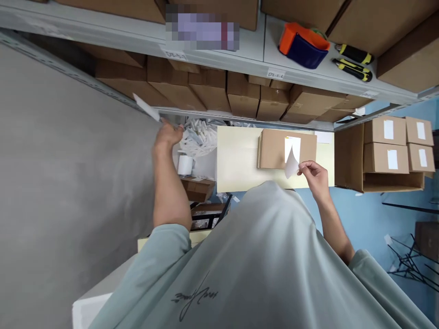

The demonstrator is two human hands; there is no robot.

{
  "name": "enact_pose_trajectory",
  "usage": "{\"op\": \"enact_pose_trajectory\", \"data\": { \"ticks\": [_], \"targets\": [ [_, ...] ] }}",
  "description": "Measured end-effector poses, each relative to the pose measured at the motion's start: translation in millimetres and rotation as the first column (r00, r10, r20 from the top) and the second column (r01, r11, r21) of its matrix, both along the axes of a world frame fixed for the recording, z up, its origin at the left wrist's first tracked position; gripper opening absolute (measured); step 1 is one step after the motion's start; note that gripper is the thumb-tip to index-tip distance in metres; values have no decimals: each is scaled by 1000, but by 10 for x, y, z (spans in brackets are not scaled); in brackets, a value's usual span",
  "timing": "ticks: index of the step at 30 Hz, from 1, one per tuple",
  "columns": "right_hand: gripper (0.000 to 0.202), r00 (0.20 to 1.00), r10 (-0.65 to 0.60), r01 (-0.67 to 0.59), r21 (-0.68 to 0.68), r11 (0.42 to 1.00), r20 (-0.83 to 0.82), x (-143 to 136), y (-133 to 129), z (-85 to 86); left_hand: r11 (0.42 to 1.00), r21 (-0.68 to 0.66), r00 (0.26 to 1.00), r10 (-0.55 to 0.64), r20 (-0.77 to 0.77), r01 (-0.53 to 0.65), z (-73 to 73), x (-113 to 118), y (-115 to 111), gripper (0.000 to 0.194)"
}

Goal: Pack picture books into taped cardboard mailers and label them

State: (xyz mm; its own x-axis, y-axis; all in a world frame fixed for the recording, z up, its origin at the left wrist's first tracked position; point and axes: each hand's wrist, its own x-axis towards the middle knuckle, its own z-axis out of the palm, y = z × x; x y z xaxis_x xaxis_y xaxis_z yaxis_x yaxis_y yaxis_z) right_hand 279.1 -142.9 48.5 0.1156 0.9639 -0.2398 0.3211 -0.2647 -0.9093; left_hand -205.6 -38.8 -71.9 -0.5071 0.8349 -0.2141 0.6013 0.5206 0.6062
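My right hand point(314, 178) pinches the lower corner of a white label point(292, 162) between thumb and fingers. The label's upper part lies against a closed brown cardboard box point(270, 148), while its lower part curls up off the surface. That box lies on a pale yellow tabletop point(236, 160). Far to the left, my left hand point(168, 135) is stretched out with its thumb apart from the fingers. A narrow white paper strip point(147, 108) meets its fingertips, pointing up and left. Close to this hand is a heap of white paper strips point(200, 137).
Shelves of cardboard boxes point(209, 89) rise behind the table, holding an orange-and-blue tape dispenser point(305, 45) and utility knives point(353, 68). On the right, an open carton point(350, 157) holds several labelled boxes point(386, 157). A white roll point(185, 165) stands left; a grey wall point(68, 173) borders that side.
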Motion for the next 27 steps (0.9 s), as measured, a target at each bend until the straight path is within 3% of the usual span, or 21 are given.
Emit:
{"op": "enact_pose_trajectory", "data": {
  "ticks": [3,5,6,9,11,13,17,21,25,27],
  "targets": [
    [30,997,-65,64,32,997,34,69,-42,-10,1000,-12,999,-19,48,19,23,354,167,34],
    [28,991,-107,100,89,991,83,109,-64,2,984,127,966,-147,210,122,73,853,120,32],
    [27,985,-123,106,135,985,122,124,-74,14,962,201,909,-246,335,186,117,1165,40,35],
    [24,948,-116,25,294,956,295,153,-98,50,899,310,565,-436,701,309,312,2177,-357,48],
    [22,898,-63,-109,359,927,435,178,-117,41,892,298,345,-413,843,340,450,2761,-639,51],
    [19,823,30,-274,350,896,567,218,-138,-15,927,248,254,-321,913,280,544,3175,-843,55],
    [14,668,172,-534,306,788,724,336,-173,-228,985,144,275,-165,947,95,550,3530,-972,56],
    [15,623,237,-652,327,684,746,466,-178,-418,995,91,309,-100,946,43,447,3635,-960,49],
    [15,621,445,-698,196,689,645,663,-126,-512,997,59,408,-75,910,51,332,3769,-980,44],
    [18,671,507,-668,146,729,541,810,-54,-552,997,66,456,-81,886,49,279,3840,-997,44]
  ]
}}
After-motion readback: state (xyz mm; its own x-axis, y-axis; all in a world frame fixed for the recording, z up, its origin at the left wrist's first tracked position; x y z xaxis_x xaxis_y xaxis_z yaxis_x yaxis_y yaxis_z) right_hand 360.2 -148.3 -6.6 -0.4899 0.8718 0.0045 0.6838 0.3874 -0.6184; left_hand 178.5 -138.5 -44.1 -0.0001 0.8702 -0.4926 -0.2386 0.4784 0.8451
